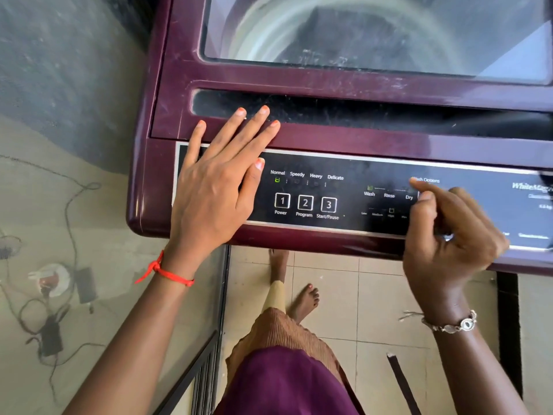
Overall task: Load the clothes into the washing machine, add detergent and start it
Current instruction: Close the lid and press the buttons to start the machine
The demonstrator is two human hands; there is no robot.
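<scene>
hiding part of the control panel (344,175), left hand (215,187) lies flat, fingers (236,130) spread; blurred right hand (449,235), fingers curled.

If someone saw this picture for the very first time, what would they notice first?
Probably the big dark maroon top-loading washing machine filling the top of the view, its glass lid closed. Next, two bare hands at its black control panel: the left hand lies flat on the left end, and the right hand points a finger near the Wash Options label. Between them sit three white square numbered buttons.
</scene>
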